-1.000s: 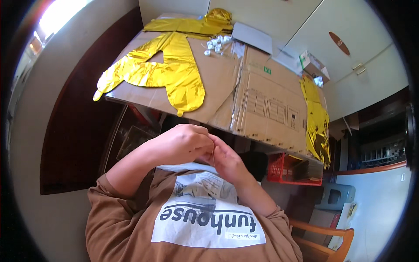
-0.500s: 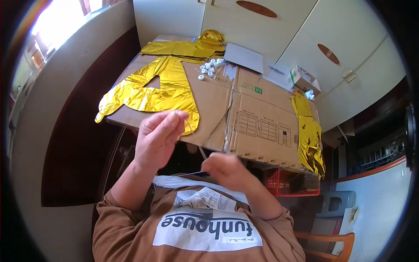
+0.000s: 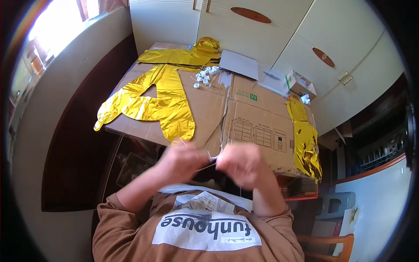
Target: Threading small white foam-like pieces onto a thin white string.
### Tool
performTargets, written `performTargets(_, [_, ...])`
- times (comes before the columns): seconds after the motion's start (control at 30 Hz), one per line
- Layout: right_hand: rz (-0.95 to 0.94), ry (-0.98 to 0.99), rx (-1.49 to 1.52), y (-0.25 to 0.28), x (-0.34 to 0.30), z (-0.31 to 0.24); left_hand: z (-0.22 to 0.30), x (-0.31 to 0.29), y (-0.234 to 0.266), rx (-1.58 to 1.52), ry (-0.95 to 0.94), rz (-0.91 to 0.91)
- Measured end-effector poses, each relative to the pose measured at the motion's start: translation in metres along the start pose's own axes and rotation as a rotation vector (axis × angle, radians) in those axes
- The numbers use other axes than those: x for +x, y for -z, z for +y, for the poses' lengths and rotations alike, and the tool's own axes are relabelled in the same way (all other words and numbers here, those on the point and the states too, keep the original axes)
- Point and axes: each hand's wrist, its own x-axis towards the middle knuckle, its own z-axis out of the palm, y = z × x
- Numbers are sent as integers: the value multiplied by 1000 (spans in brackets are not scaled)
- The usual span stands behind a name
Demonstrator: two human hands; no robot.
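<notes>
Both my hands are blurred by motion just off the cardboard's near edge. My left hand (image 3: 185,159) is closed, and a thin strand sticks up above its fingers. Close beside it, my right hand (image 3: 241,163) has its fingers curled together. A short piece of thin white string (image 3: 212,157) spans the gap between them; how each end is gripped is hidden. Just beyond the left hand lies a flat gold foil balloon (image 3: 172,98) shaped like a letter A, its lower tip close to my fingers.
Flattened cardboard (image 3: 257,111) covers the table. On it lie small white ribbon rolls (image 3: 204,76), more folded gold foil (image 3: 179,56), a grey flat panel (image 3: 239,64) and a small box (image 3: 301,84). Crumpled gold foil (image 3: 306,146) hangs at the right edge. Cabinets (image 3: 174,22) stand behind.
My left hand has come down and right, away from the foil letter. My right hand has risen slightly and moved right. The hands are now nearly level, string between them.
</notes>
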Motion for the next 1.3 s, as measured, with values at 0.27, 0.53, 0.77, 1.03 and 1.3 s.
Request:
performTargets(0.27, [27, -75, 32, -11, 3, 10, -40, 1, -3, 383, -242, -50])
performTargets(0.53, [-38, -95, 70, -1, 12, 9, -17, 22, 1, 622, -75, -315])
performTargets(0.77, [-58, -178, 78, -4, 8, 13, -22, 27, 2, 134, 60, 125])
performTargets(1.03, [-97, -126, 51, -2, 4, 19, -31, 23, 2, 207, 13, 100])
performTargets(1.3, [-102, -86, 43, -2, 2, 18, -19, 26, -2, -134, 58, -9])
